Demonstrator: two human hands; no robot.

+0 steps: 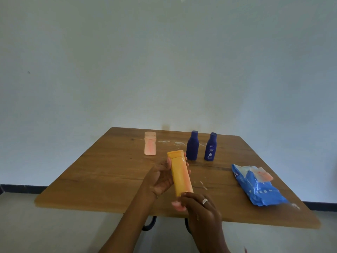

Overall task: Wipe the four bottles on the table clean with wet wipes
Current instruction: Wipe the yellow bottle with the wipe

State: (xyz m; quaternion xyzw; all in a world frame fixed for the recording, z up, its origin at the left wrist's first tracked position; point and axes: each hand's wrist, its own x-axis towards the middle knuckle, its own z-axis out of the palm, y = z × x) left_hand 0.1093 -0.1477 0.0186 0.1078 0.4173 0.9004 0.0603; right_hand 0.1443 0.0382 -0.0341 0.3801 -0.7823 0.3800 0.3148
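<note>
Orange bottle (180,173) is up off the table (102,172), tilted, cap end away from the person. Left hand (160,177) wraps its fingers round the body from behind, probably to steady it so the lower end stays exposed. Right hand (197,207) curls round that lower end, pinching a pinkish wad, likely the wipe (177,205), against it. Looks like mid-wipe on this one. Pink bottle (150,143) and two blue bottles (192,145) (210,147) stand upright further back, untouched. Wipes pack (255,187) lies near the right edge, flap open.
</note>
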